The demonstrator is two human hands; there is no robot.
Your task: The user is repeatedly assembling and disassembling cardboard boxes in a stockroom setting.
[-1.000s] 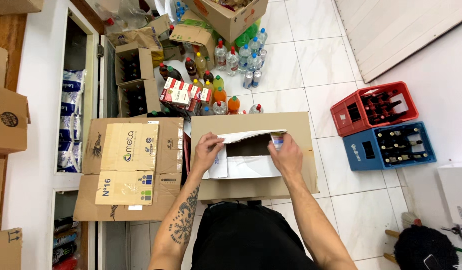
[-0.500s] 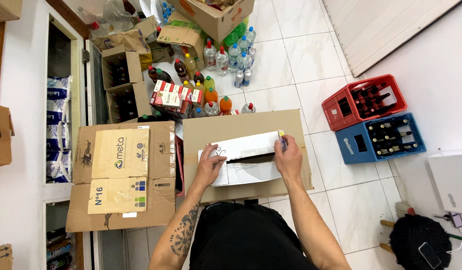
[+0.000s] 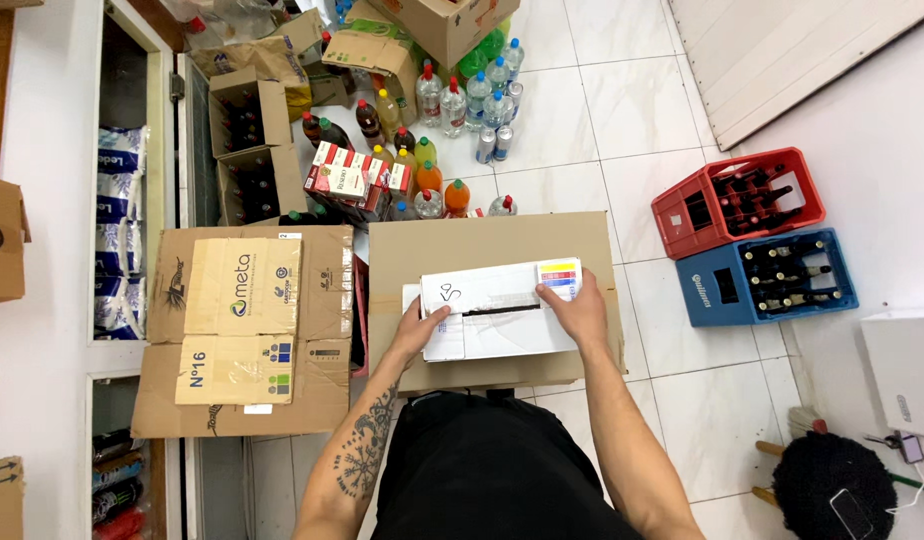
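In the head view we look straight down at a large brown cardboard box standing on the tiled floor just in front of our body. On top of it lies a white carton with its flaps nearly closed, a dark slit showing between them. Our left hand rests on the carton's left end, fingers together and pressed flat on the flap. Our right hand lies on the right end, fingers curled over the far edge beside a small coloured label; neither hand grips anything. We judge that the flaps are being pressed shut, and the next move calls for even pressure from both palms so that the seam meets. To the left lies a stack of flattened cardboard boxes. Farther off stand plastic bottles and cans. To the right a red crate and a blue crate sit touching, both holding bottles
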